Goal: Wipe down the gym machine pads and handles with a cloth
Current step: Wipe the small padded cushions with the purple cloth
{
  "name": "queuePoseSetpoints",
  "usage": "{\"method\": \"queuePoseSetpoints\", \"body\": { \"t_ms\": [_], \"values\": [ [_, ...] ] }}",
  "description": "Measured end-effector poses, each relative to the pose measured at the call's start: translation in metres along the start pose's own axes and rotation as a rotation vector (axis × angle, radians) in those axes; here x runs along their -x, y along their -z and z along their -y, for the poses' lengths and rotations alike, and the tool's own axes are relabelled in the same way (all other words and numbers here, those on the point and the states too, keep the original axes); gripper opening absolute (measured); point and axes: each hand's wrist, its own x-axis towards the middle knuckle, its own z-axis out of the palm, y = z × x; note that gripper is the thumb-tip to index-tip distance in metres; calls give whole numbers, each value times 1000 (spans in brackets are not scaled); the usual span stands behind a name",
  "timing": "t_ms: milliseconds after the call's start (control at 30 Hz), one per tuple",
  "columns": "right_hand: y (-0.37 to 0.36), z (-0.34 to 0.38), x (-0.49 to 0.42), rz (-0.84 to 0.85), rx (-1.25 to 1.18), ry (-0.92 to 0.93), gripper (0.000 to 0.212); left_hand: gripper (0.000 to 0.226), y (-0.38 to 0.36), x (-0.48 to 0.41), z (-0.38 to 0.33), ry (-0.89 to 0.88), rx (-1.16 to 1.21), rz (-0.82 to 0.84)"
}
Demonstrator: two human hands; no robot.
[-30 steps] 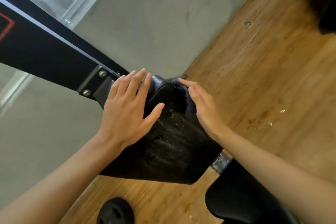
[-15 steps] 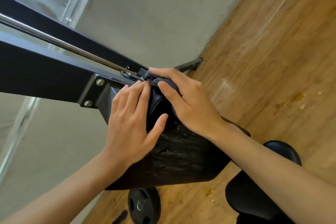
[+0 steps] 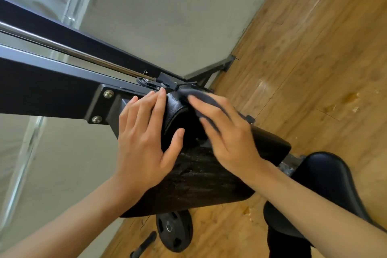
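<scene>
A black padded rest [image 3: 201,178] of the gym machine fills the middle of the view, its leather cracked and streaked. My left hand [image 3: 144,138] lies flat on the pad's left side, fingers straight, thumb spread across the top. My right hand [image 3: 228,134] presses a dark grey cloth [image 3: 201,96] onto the pad's upper end with straight fingers; most of the cloth is hidden beneath the hand.
The black steel frame [image 3: 46,90] with two bolts and a chrome rod [image 3: 69,50] runs left from the pad. A black seat [image 3: 326,190] is at the lower right. A weight plate [image 3: 173,230] lies on the wooden floor. A grey wall stands behind.
My right hand has slid with the cloth from the pad's top edge down and to the right. My left hand has stayed pressed on the pad's side.
</scene>
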Motion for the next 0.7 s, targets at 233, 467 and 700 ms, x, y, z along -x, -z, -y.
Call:
{"method": "queuePoseSetpoints", "body": {
  "t_ms": [233,467,700],
  "values": [
    [-20,28,-25,10,46,96,37,58,-2,0,-1,-3,-23,-11],
    [13,-6,18,-55,-23,-225,33,68,-1,0,0,7,-4,-6],
    [-3,3,-31,50,-74,-158,29,68,-1,-1,0,-6,4,19]
  ]
}}
